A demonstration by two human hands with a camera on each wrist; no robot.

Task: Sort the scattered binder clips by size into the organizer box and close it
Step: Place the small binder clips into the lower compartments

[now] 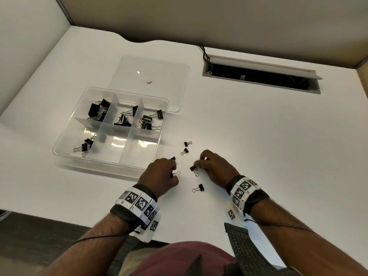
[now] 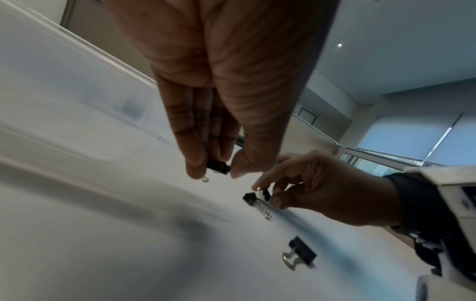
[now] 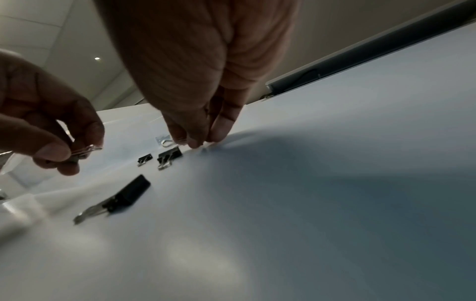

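Far left on counter: open organizer box, clips sorted in four compartments, lid lying behind. Left hand pinched on small binder clip, thumb against fingertips. Right hand pinched on another small clip at counter level. Loose clips near, between hands. Likely light, rigid, springy; best taken by black body, wire handles prone to pivot.

White desk, beige partitions, open cable tray, window blinds.
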